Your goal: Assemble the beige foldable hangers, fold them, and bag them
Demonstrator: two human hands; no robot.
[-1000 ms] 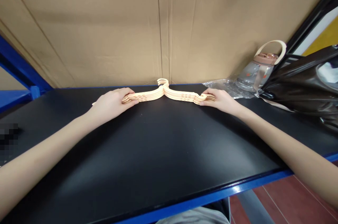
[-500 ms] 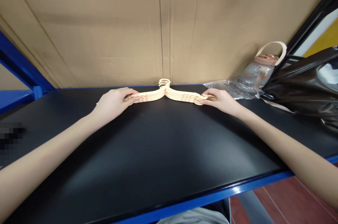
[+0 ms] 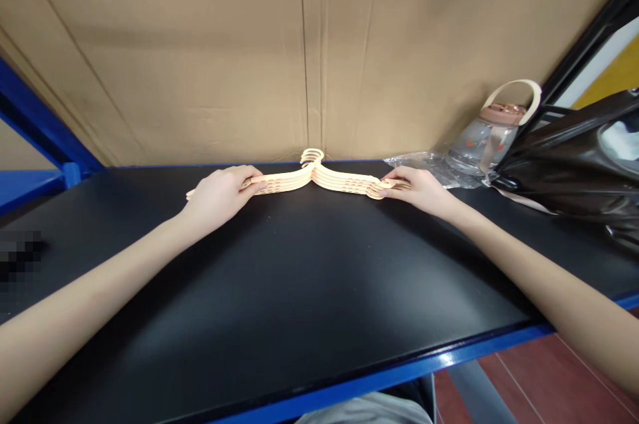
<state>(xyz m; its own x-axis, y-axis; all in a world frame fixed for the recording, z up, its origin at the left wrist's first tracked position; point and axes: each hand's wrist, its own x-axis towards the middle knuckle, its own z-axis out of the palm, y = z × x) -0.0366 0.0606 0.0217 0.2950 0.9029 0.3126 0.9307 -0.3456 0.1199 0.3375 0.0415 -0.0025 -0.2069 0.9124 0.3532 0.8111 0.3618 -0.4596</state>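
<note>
A stack of several cream clothes hangers lies at the back of the black tabletop, hooks pointing toward the cardboard. The hangers overlap closely, one behind another. My left hand is closed over the stack's left arm, thumb in front and fingers behind; the left tips stick out past the palm. On the other side, my right hand pinches the right arm close to its end notches. Part of each hanger end is hidden by the hands.
Brown cardboard stands upright behind the tabletop. At the back right, a clear water bottle with a pink lid sits by crumpled clear plastic. A dark brown glossy bag is beside it. Blue frame edging runs along the front.
My left hand has shifted slightly to the right along the hangers, showing more of their left tips. The hooks have moved a touch rightward. My right hand stays in place.
</note>
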